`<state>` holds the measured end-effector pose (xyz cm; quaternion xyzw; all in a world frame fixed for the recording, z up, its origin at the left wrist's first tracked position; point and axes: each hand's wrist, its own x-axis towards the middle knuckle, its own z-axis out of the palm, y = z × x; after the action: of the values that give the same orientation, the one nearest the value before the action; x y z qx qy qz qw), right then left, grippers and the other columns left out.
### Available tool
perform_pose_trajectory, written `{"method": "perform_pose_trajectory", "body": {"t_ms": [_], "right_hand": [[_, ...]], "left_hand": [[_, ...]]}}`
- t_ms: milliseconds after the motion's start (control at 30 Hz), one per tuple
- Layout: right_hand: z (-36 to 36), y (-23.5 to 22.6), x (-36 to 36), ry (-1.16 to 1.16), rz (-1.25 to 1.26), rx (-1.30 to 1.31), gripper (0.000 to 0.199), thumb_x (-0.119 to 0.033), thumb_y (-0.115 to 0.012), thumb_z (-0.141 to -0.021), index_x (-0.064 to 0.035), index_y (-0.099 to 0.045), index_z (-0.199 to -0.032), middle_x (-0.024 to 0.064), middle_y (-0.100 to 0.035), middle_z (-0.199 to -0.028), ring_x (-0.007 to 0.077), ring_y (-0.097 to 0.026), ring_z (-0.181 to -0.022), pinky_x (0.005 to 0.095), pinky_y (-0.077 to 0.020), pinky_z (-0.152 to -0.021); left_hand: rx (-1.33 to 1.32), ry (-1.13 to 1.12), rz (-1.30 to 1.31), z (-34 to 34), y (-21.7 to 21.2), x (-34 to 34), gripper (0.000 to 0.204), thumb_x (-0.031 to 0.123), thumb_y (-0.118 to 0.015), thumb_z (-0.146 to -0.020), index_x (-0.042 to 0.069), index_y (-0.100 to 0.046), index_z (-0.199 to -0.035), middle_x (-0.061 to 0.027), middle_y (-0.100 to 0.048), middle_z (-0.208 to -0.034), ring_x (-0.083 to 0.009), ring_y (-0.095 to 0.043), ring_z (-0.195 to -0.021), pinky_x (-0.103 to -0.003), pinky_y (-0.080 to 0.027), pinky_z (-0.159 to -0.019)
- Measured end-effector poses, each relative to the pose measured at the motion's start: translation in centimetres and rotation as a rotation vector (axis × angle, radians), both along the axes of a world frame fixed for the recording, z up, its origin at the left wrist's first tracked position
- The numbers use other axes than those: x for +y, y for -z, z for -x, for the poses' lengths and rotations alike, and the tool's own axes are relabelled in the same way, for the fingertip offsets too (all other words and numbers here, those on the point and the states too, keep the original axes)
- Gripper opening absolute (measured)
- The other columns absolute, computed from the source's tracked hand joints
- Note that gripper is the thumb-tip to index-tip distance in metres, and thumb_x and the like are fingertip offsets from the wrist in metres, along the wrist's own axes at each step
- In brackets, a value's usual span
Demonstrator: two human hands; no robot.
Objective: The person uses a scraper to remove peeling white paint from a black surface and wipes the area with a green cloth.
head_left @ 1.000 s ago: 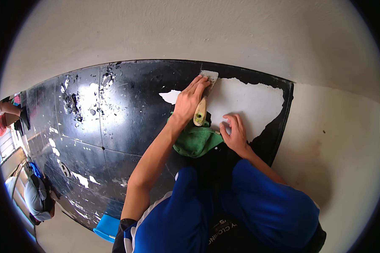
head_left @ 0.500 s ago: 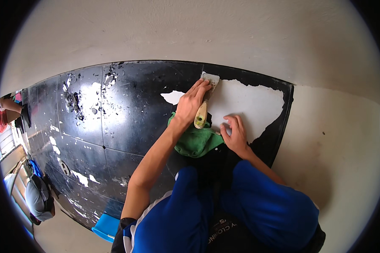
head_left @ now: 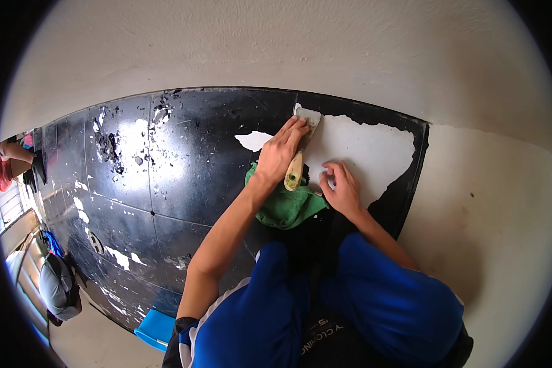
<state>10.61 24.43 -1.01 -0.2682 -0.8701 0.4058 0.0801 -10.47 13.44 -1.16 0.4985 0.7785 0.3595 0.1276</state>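
At the far left edge another person's arm (head_left: 15, 153) shows beside a red cloth, and lower down a grey backpack (head_left: 56, 285) and a blue plastic container (head_left: 155, 330) sit on the floor, all where they were a second ago. The black glossy floor panel (head_left: 184, 178) fills the middle, flecked with white chips.

Since the earlier frames the left hand (head_left: 280, 153) has pushed the scraper (head_left: 300, 147) a little further up and away: its pale metal blade now lies nearer the far edge of the panel, at the border between black coating and the bare white patch (head_left: 362, 150). The left fingers are closed around the scraper, pressing down on top of the blade end, while the tan wooden handle pokes out below the palm towards the person. A crumpled green cloth (head_left: 285, 205) lies just under that wrist, unmoved.

The right hand (head_left: 343, 187) rests on the white patch just right of the handle, not touching it; its fingers are curled, tips on the surface, holding nothing that can be made out. It has barely shifted. Blue-clad knees (head_left: 380, 294) fill the foreground.
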Motion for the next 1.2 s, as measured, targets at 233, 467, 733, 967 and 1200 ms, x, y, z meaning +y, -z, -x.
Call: {"method": "perform_pose_trajectory", "body": {"t_ms": [233, 467, 733, 967, 1200], "right_hand": [[0.1, 1.7, 0.6, 0.015, -0.109, 0.097, 0.017, -0.007, -0.072, -0.091, -0.0108, -0.066, -0.106, 0.0038, -0.065, -0.087, 0.0232, -0.067, -0.072, 0.0383, -0.0542, -0.063], [0.2, 1.6, 0.9, 0.026, -0.114, 0.106, 0.013, -0.006, -0.073, -0.09, -0.0112, -0.067, -0.101, 0.0022, -0.064, -0.082, 0.0204, -0.065, -0.067, 0.036, -0.0531, -0.06], [0.4, 1.6, 1.0, 0.023, -0.146, 0.133, 0.015, -0.005, -0.073, -0.089, -0.0118, -0.068, -0.1, 0.0002, -0.063, -0.078, 0.0175, -0.064, -0.064, 0.0338, -0.0522, -0.057], [0.4, 1.8, 1.1, 0.025, -0.145, 0.142, 0.015, -0.004, -0.073, -0.088, -0.012, -0.068, -0.099, 0.0005, -0.063, -0.077, 0.0174, -0.064, -0.063, 0.0336, -0.0517, -0.056], [0.5, 1.4, 1.2, 0.016, -0.127, 0.132, 0.014, -0.005, -0.074, -0.088, -0.0113, -0.067, -0.099, 0.001, -0.063, -0.078, 0.0178, -0.063, -0.062, 0.0346, -0.0506, -0.056]], "left_hand": [[-0.023, -0.008, -0.027, 1.0, 0.2, 0.7, 0.041, -0.001, -0.059, -0.09, 0.002, -0.064, -0.131, -0.0166, -0.064, -0.147, -0.0358, -0.054, -0.145, -0.046, -0.054, -0.111], [-0.012, -0.008, -0.019, -0.1, 0.1, 0.0, 0.04, -0.001, -0.059, -0.092, 0.002, -0.064, -0.131, -0.0155, -0.064, -0.147, -0.0349, -0.055, -0.145, -0.045, -0.055, -0.11], [-0.022, -0.044, 0.004, 0.7, 0.2, 0.6, 0.039, -0.004, -0.059, -0.093, 0.003, -0.065, -0.13, -0.0138, -0.065, -0.147, -0.0338, -0.055, -0.144, -0.044, -0.056, -0.109], [-0.016, -0.027, -0.01, -0.1, 0.0, -0.2, 0.038, -0.006, -0.058, -0.093, 0.002, -0.065, -0.129, -0.0137, -0.064, -0.148, -0.0346, -0.056, -0.144, -0.045, -0.056, -0.108], [-0.024, -0.031, -0.008, 0.1, -0.2, 0.4, 0.04, -0.003, -0.06, -0.09, 0.002, -0.064, -0.13, -0.0162, -0.064, -0.147, -0.0357, -0.055, -0.145, -0.045, -0.055, -0.11]]}}
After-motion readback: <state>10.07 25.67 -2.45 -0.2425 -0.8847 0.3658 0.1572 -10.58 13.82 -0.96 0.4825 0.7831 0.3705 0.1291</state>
